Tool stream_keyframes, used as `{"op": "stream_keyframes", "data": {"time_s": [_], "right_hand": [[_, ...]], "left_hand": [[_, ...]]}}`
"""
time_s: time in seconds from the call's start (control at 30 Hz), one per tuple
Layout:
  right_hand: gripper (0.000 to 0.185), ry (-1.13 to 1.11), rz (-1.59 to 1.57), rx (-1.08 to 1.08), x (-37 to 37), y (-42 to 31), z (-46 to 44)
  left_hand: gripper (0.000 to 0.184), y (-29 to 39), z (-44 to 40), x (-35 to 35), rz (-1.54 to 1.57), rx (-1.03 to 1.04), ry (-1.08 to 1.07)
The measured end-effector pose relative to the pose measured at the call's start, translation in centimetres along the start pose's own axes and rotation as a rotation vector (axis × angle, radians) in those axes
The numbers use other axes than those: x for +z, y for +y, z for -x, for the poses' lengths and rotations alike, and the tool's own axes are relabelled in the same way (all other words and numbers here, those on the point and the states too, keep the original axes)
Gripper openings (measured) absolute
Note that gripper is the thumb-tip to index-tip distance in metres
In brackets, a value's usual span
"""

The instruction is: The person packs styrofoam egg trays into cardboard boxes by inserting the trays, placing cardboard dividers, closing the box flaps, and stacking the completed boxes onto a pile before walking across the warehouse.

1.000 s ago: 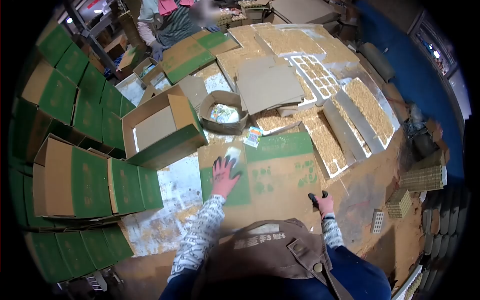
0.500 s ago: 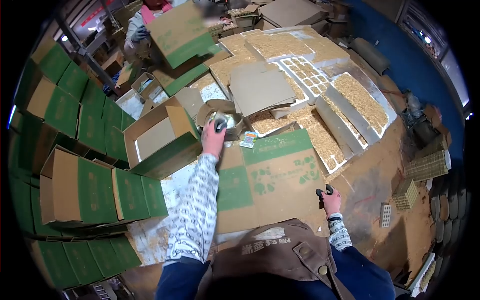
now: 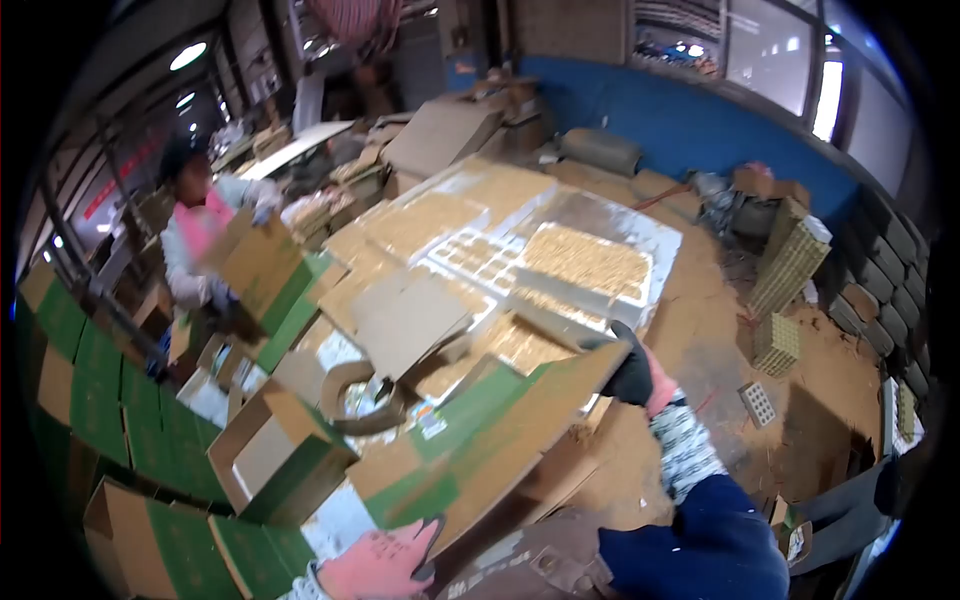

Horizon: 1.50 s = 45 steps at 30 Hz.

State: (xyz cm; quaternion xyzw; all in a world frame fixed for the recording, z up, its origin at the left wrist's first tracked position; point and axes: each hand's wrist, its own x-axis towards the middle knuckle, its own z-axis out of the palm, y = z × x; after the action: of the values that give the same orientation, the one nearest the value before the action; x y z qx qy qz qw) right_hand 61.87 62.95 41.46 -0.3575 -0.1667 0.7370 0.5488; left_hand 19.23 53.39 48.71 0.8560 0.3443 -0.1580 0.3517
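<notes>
A flat, folded cardboard box (image 3: 530,425), brown with green bands, is tilted up in front of me. My right hand (image 3: 637,372), in a pink glove with black fingers, grips its raised right corner. At its near left edge is my left hand (image 3: 385,558), also gloved in pink and black, with the thumb and fingers closed on the board; part of that grip is hidden. A small printed card (image 3: 431,422) lies by the far edge of the cardboard. Just beyond sits a round cardboard container (image 3: 365,398) with printed packets inside.
Left of me stand an open carton (image 3: 275,455) and stacked green boxes (image 3: 95,385). Grey sheets (image 3: 405,315) and trays of wood shavings (image 3: 588,262) cover the table. Across it, a person (image 3: 200,235) holds another carton (image 3: 265,270). A perforated block (image 3: 758,404) lies at right.
My left hand has moved from the round container to the cardboard's near edge. My right hand has lifted the right side of the cardboard. The view has tipped upward and turned right.
</notes>
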Motion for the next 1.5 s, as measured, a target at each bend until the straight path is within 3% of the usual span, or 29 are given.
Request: {"op": "stream_keyframes", "data": {"time_s": [0.03, 0.1, 0.17, 0.2, 0.3, 0.33, 0.37, 0.43, 0.5, 0.53, 0.57, 0.6, 0.63, 0.67, 0.77, 0.9, 0.93, 0.97, 1.0, 1.07, 1.13, 1.17, 1.2, 1.27, 1.3, 1.33, 1.4, 1.47, 1.5], "right_hand": [[0.058, -0.149, -0.028, -0.083, -0.6, 0.6, -1.6], [0.066, 0.089, 0.489, -0.548, 4.5, 2.8, -1.6], [0.082, 0.454, 1.074, -0.541, 7.6, 6.5, -2.8], [0.080, 0.380, 0.943, -0.658, 7.6, 7.3, -3.4], [0.071, 0.311, 0.903, -0.964, 6.4, 7.9, -3.2], [0.069, 0.341, 0.751, -0.923, 5.0, 8.4, -3.3], [0.063, 0.341, 0.595, -1.016, 5.2, 8.4, -2.7], [0.045, 0.358, 0.892, -1.097, 5.8, 7.2, -0.7], [0.020, 0.106, 0.981, -1.188, 8.1, 6.0, 1.1], [0.025, -0.162, 1.044, -1.021, 10.3, 6.2, 1.9], [0.030, -0.406, 1.386, -1.078, 11.9, 7.1, 1.4], [0.037, -0.650, 1.712, -1.140, 11.3, 10.9, -0.8], [0.042, -0.928, 1.879, -0.999, 11.6, 13.5, -1.6], [0.044, -1.049, 2.018, -0.826, 11.1, 14.9, -2.4], [0.044, -0.890, 1.924, -0.562, 10.8, 14.6, -5.5], [0.036, -1.136, 1.405, 0.121, 11.4, 13.8, -8.5], [0.026, -1.422, 1.219, 0.064, 13.2, 11.6, -9.2], [0.021, -1.857, 1.131, -0.653, 15.6, 9.6, -9.8], [0.027, -1.405, 1.846, -1.056, 15.7, 8.2, -12.0], [0.036, -0.480, 1.198, -0.711, 18.1, 6.5, -13.7], [0.047, -0.140, 1.921, -1.185, 17.4, 4.8, -8.3], [0.051, 0.003, 1.960, -1.332, 16.4, 7.1, -7.9], [0.060, -0.077, 2.238, -1.203, 15.2, 8.6, -6.1], [0.064, -0.271, 1.927, -1.190, 11.5, 11.6, -3.3], [0.074, -0.333, 2.107, -0.780, 8.1, 13.0, -3.0], [0.078, -0.109, 1.893, -0.944, 9.0, 11.1, -0.6], [0.079, 0.029, 2.103, -0.778, 7.8, 8.0, 0.5], [0.075, -0.101, 2.217, 0.162, 7.3, 5.4, 2.9], [0.073, -0.265, 2.086, 0.280, 6.7, 5.5, 3.2]], "left_hand": [[0.091, 1.2, 0.9, -0.7, 0.086, -0.025, 0.029], [0.083, 2.4, 0.9, -0.8, 0.176, -0.044, 0.103], [0.074, 4.2, 0.0, 0.2, 0.169, -0.030, 0.178], [0.065, 4.8, -0.2, 0.1, 0.266, -0.097, 0.126], [0.091, -3.0, -1.8, 4.1, 0.756, 0.068, 0.090], [0.087, -3.6, -0.6, 5.4, 1.301, 0.086, 0.222], [0.083, -6.7, -0.5, 7.1, 1.364, -0.080, 0.412], [0.055, -8.3, -0.7, 8.2, 0.920, 0.074, 0.909], [0.029, -7.9, 0.4, 6.0, 0.876, 0.224, 1.148], [0.022, -6.7, 0.2, 5.0, 0.727, 0.003, 1.259], [0.018, -4.0, -0.6, 3.7, 0.514, -0.319, 1.205], [0.037, -3.0, -1.6, 3.3, 0.300, -0.255, 0.983], [0.060, -3.0, -2.8, 3.5, 0.097, -0.183, 0.761], [0.062, -5.5, -2.3, 5.9, -0.525, -0.053, 0.505], [0.069, -2.2, -0.6, 4.8, 0.310, -0.205, 0.599], [0.079, -0.2, 0.4, 4.8, 0.567, -0.337, 0.978], [0.082, -0.1, 0.1, 4.8, 0.556, -0.382, 1.042], [0.085, 0.0, -0.4, 4.5, 0.496, -0.453, 1.101], [0.091, -1.4, -1.3, 5.5, 0.907, -0.378, 1.095], [0.082, -1.3, -1.5, 4.9, 0.840, -0.304, 1.090], [0.077, -1.2, -1.1, 5.7, 0.810, -0.284, 1.083], [0.075, -1.4, -1.0, 6.0, 0.813, -0.283, 1.085], [0.073, -1.6, -0.9, 6.3, 0.821, -0.285, 1.095], [0.069, -2.0, -1.0, 7.2, 0.857, -0.285, 1.101], [0.067, -2.0, -1.0, 7.2, 0.858, -0.283, 1.091], [0.065, -2.1, -1.0, 7.4, 0.866, -0.277, 1.093], [0.061, -2.1, -1.1, 7.6, 0.881, -0.267, 1.097], [0.057, -2.2, -1.0, 8.0, 0.895, -0.270, 1.097], [0.055, -2.3, -1.0, 7.7, 0.911, -0.271, 1.104]]}}
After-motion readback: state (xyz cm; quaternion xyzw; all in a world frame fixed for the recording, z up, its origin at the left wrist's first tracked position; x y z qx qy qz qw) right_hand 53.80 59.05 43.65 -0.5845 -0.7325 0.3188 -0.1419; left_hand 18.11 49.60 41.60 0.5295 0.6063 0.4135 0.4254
